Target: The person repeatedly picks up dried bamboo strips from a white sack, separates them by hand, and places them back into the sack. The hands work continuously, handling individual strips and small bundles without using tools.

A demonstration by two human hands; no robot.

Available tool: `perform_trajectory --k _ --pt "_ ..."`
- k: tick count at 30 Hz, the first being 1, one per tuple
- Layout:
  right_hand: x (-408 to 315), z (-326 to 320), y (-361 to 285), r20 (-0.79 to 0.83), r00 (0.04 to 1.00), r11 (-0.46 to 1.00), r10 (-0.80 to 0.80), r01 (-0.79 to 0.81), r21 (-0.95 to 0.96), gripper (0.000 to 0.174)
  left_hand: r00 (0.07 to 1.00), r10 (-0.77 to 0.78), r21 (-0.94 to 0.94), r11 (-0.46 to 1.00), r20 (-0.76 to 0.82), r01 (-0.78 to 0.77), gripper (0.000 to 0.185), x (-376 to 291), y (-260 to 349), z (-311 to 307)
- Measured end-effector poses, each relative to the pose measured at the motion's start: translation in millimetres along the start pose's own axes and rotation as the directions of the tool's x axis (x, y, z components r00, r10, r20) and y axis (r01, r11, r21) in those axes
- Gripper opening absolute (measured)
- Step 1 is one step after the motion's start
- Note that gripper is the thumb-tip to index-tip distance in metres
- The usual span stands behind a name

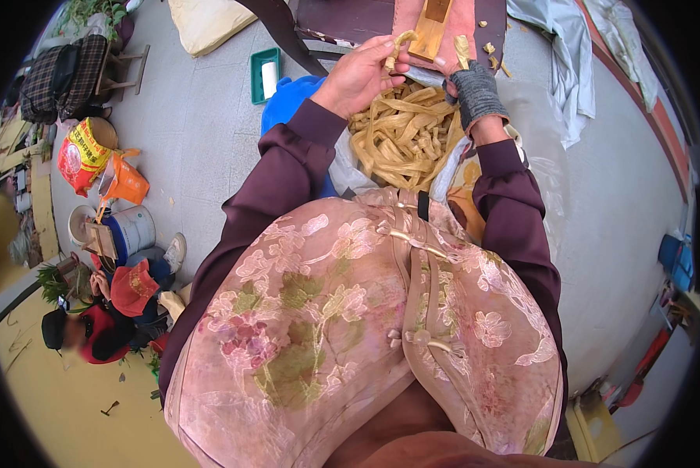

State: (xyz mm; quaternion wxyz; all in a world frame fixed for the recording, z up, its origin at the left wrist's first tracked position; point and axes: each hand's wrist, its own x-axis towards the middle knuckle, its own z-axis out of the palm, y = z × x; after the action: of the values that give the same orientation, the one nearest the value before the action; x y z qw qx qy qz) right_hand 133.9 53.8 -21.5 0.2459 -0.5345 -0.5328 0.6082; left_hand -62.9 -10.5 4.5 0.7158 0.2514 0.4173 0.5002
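My left hand (366, 73) pinches a short, curled yellow-brown strip (398, 49) between thumb and fingers. On my right hand (473, 93) is a grey knitted fingerless wrap; a rolled piece of the same yellowish material (462, 51) stands up from its grip. Below and between both hands lies a heap of long, flat, yellow-brown strips (411, 137) in a bag with a whitish rim. Just beyond the hands, a narrow wooden tool with a slot (431, 30) rests on a pink cloth (405, 17) over a dark seat or bench.
Small yellowish scraps (489, 48) lie at the seat's right edge. Blue plastic (288, 102) is left of the heap. A green tray (257, 76) with a white roll stands on the floor. Further left are an orange bag (129, 178), a bucket (136, 231) and a seated person (101, 333).
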Motion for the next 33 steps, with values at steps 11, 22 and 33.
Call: perform_trajectory --k 11,22,33 --pt "-63.6 63.3 -13.7 0.343 0.930 0.627 -0.129 -0.191 0.755 0.022 0.968 0.203 -0.261 0.952 0.145 -0.160 0.031 -34.4 -34.2 4.1" --pt "-100.7 72.2 -19.8 0.303 0.952 0.767 -0.050 -0.157 0.622 0.023 0.984 0.179 0.079 0.981 0.020 -0.180 0.025 -62.4 -17.0 29.6" --pt "-112.2 80.5 -15.6 0.159 0.684 0.585 -0.712 0.704 -0.403 0.028 0.993 0.112 -0.227 0.968 0.025 -0.104 0.034 -60.1 -8.8 26.9"
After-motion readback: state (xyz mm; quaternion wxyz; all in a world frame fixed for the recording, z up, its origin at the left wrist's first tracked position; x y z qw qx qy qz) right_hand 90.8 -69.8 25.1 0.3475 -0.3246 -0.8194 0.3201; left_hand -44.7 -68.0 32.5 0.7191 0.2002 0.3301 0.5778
